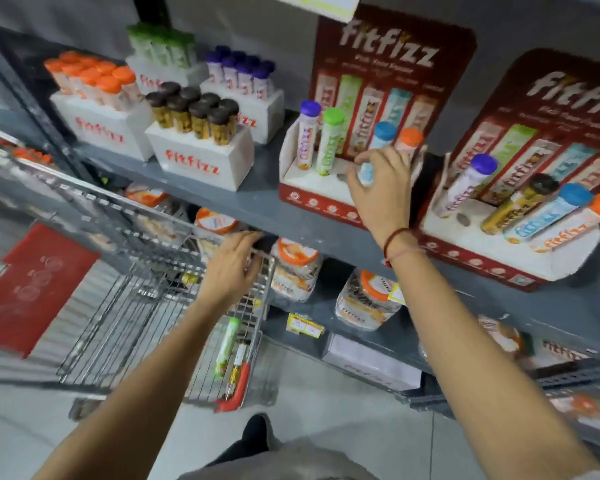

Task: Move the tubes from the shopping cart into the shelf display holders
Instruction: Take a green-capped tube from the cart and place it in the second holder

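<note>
My right hand (pixel 381 181) is wrapped around a blue-capped tube (pixel 381 136) standing in the left display holder (pixel 312 187) on the shelf. That holder also has a purple-capped tube (pixel 307 133), a green-capped tube (pixel 331 140) and an orange-capped tube (pixel 409 138). My left hand (pixel 232 268) grips the rim of the wire shopping cart (pixel 125 306). Inside the cart lie a green-capped tube (pixel 226 344) and a yellow tube (pixel 239 365). The right display holder (pixel 520 251) carries several leaning tubes.
White boxes full of tubes (pixel 201 133) stand on the shelf at left. Plastic jars (pixel 295 268) fill the lower shelf behind the cart. A red panel (pixel 32 285) leans at the far left. My shoe (pixel 257 431) is on the pale floor.
</note>
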The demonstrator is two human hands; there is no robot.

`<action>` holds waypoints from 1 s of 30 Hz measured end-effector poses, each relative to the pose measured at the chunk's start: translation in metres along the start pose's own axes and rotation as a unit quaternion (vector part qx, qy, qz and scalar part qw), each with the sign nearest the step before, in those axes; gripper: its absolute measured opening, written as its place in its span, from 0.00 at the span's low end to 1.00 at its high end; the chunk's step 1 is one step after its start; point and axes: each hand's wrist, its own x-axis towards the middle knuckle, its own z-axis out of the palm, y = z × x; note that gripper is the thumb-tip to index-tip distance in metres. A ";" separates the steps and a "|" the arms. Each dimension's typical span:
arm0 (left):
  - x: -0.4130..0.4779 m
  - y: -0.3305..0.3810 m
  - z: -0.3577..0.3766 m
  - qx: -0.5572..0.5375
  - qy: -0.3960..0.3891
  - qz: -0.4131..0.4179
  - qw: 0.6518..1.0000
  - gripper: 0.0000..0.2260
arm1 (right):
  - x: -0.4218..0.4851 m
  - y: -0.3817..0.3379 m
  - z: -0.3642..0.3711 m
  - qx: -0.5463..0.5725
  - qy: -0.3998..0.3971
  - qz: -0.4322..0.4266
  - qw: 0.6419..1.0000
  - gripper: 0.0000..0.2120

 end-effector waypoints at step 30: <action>-0.178 -0.092 0.011 0.126 -0.148 -0.262 0.945 0.19 | -0.277 -0.036 0.354 -0.148 -0.626 0.231 0.730 0.24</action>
